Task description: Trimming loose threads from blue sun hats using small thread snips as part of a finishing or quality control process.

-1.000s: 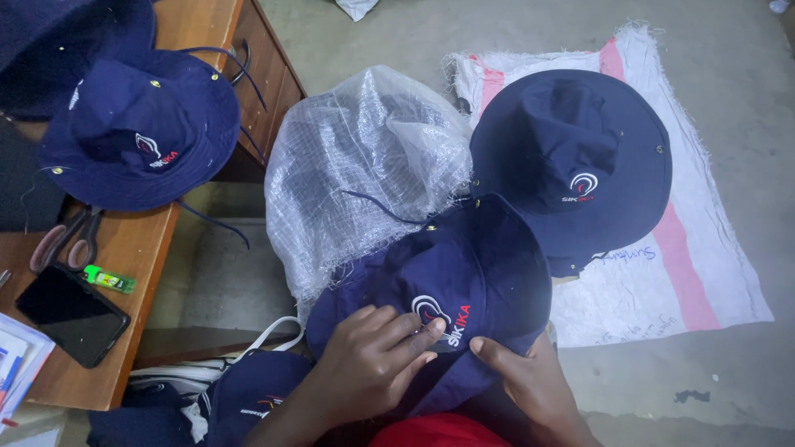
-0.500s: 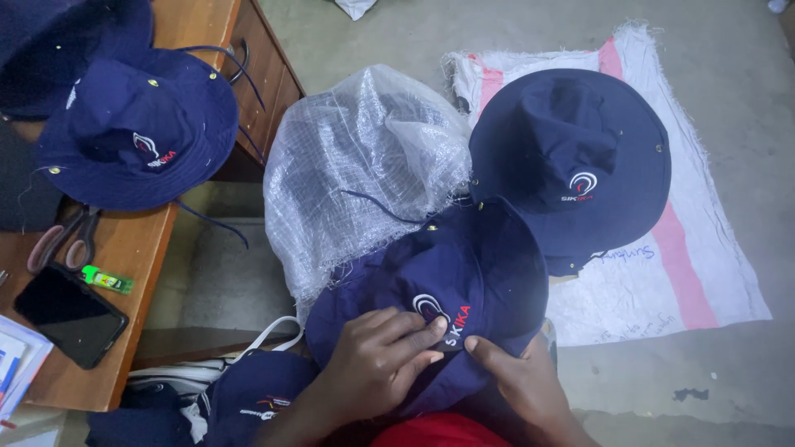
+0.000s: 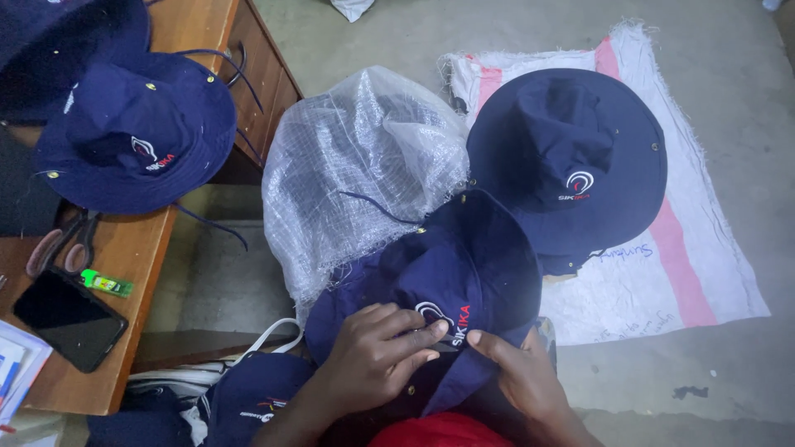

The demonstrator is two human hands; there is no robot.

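Observation:
A navy wide-brimmed hat (image 3: 464, 265) with a small embroidered emblem lies in my lap. My left hand (image 3: 377, 352) rests on its brim with the fingers curled beside the emblem. My right hand (image 3: 517, 377) pinches the brim edge just right of the emblem. A second navy hat (image 3: 571, 157) lies flat on a white woven sack (image 3: 679, 273) on the floor. A third navy hat (image 3: 132, 141) sits on the wooden desk (image 3: 124, 273) at the left.
A clear plastic bag (image 3: 356, 174) holding more dark hats stands between the desk and the sack. On the desk lie scissors (image 3: 62, 244), a black phone (image 3: 70, 319) and a small green item (image 3: 106, 284). More navy hats (image 3: 248, 397) are piled below left.
My hands have shifted slightly on the brim, the fingers closing in around the emblem. Nothing else has moved.

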